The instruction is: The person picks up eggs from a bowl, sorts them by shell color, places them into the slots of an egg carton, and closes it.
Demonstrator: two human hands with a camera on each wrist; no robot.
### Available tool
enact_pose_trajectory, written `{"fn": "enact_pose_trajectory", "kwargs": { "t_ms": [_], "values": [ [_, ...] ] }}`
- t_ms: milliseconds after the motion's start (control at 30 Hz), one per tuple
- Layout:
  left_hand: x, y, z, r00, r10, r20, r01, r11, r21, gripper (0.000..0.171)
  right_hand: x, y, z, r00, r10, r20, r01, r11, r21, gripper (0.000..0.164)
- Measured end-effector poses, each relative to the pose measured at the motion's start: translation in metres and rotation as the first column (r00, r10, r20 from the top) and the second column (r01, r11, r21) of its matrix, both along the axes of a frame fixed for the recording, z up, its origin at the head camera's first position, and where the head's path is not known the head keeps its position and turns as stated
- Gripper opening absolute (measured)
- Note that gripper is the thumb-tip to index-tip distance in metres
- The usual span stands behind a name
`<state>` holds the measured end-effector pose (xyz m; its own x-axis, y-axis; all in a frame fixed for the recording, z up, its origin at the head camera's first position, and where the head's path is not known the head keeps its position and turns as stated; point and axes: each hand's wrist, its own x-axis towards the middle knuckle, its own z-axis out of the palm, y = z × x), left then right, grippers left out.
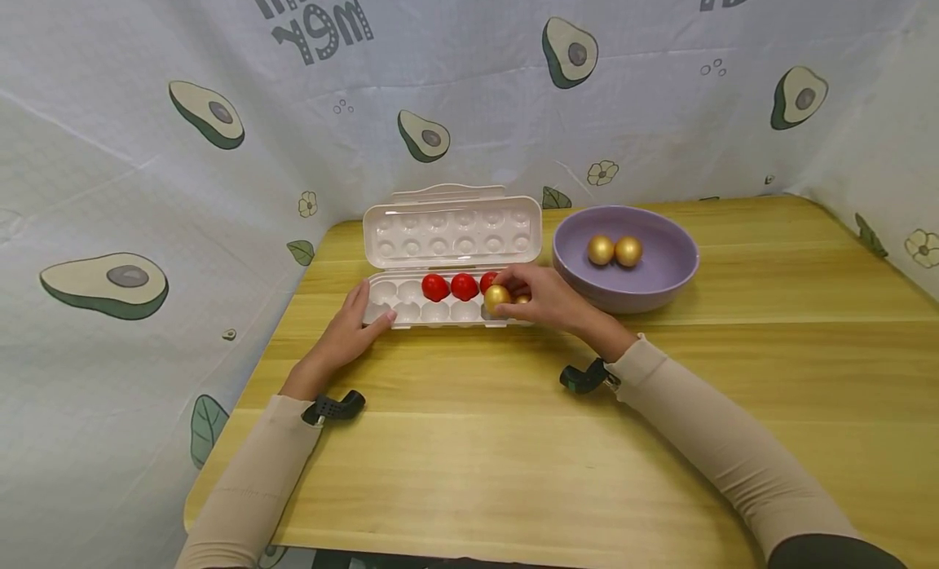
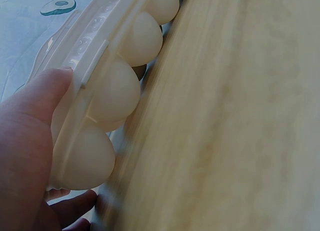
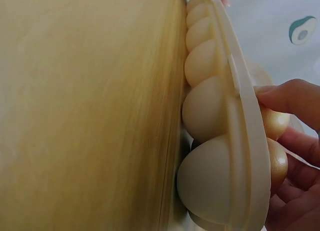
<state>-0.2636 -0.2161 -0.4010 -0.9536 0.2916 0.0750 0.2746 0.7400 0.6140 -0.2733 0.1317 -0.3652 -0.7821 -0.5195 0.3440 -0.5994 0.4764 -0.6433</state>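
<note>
An egg carton (image 1: 435, 311) of pale plastic lies on the table with its lid (image 1: 452, 231) raised at the back. My left hand (image 1: 350, 328) grips the carton's left end, thumb on the front rim and fingers round the side. Just above a front-row cup, my right hand (image 1: 546, 296) pinches a gold ball (image 1: 496, 299) between thumb and fingers. Another gold ball (image 3: 278, 166) sits in the carton's right end, partly hidden by that hand. Red balls (image 1: 464, 287) stand in the back row, the rightmost partly covered by my fingers.
A purple bowl (image 1: 625, 300) with two gold balls (image 1: 614, 250) in it stands right of the carton, close to my right hand. The wooden table (image 1: 469, 455) reaches back to a cloth (image 1: 484, 88) printed with avocados.
</note>
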Motion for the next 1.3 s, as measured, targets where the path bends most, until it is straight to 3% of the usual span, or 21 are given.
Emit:
{"fn": "enact_pose_trajectory", "kwargs": {
  "t_ms": [633, 1300],
  "values": [
    [0.0000, 0.0001, 0.0004, 1.000, 0.008, 0.014, -0.008, 1.000, 0.009, 0.091, 0.0008, -0.0008, -0.0023, 0.999, -0.018, -0.033, 0.019, 0.999, 0.040, 0.034],
    [0.0007, 0.0010, 0.0027, 1.000, 0.011, 0.012, -0.010, 1.000, -0.008, 0.090, 0.0008, 0.0005, 0.0023, 1.000, 0.007, 0.009, -0.007, 1.000, 0.015, 0.030]
  ]
}}
